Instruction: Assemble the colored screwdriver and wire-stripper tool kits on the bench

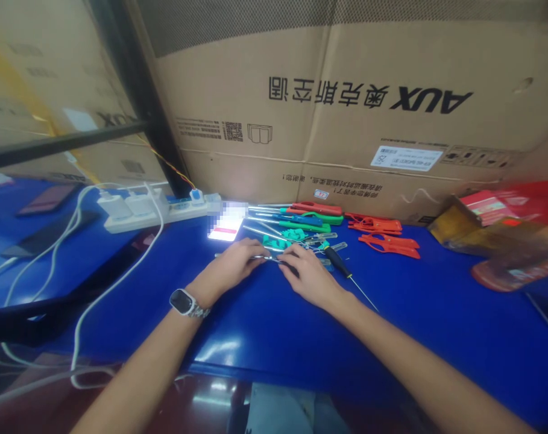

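Observation:
Both of my hands rest on the blue table point(418, 313), meeting over a thin metal screwdriver shaft point(267, 258). My left hand point(237, 260), with a watch on the wrist, has its fingers curled onto the shaft's left part. My right hand point(307, 274) pinches the shaft's right end with bent fingers. A black-handled screwdriver point(341, 268) lies just right of my right hand. Behind the hands lies a heap of screwdrivers with green, blue and red handles point(301, 220), and some green plastic pieces point(280, 239).
Orange-red plastic parts point(389, 235) lie at the back right. A lit phone point(227, 224) lies behind my left hand. A white power strip point(142, 208) with chargers and white cables sits at the left. A big cardboard box point(337, 114) walls the back. Packets point(504, 241) clutter the right.

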Tool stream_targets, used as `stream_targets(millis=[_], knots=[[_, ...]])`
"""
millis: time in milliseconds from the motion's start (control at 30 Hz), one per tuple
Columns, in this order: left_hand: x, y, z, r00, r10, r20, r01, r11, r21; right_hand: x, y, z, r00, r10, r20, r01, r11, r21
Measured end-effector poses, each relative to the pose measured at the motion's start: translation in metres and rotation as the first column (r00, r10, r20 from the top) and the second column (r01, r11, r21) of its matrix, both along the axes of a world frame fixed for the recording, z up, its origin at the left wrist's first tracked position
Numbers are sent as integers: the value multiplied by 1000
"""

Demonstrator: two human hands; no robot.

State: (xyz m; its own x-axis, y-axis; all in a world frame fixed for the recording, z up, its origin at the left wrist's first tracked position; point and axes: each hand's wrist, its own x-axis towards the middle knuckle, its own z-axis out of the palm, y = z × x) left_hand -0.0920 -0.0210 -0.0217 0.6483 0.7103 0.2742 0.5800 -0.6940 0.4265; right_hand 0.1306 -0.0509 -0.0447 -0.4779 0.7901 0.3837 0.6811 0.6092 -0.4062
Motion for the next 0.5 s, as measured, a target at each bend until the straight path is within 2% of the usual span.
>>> stream_targets(millis=[100, 300, 500], knots=[[1, 1, -1, 1000, -3, 3, 3, 1000, -14, -2, -1, 1, 1000, -20, 4, 20, 1000, 12], [4, 0, -3, 998, -33, 60, 35, 999, -25, -11, -7, 14, 986, -39, 163, 30, 998, 56], [3, 7, -6, 991, -25, 130, 23, 1000, 17, -12, -4, 15, 993, -52, 108, 45, 997, 64]])
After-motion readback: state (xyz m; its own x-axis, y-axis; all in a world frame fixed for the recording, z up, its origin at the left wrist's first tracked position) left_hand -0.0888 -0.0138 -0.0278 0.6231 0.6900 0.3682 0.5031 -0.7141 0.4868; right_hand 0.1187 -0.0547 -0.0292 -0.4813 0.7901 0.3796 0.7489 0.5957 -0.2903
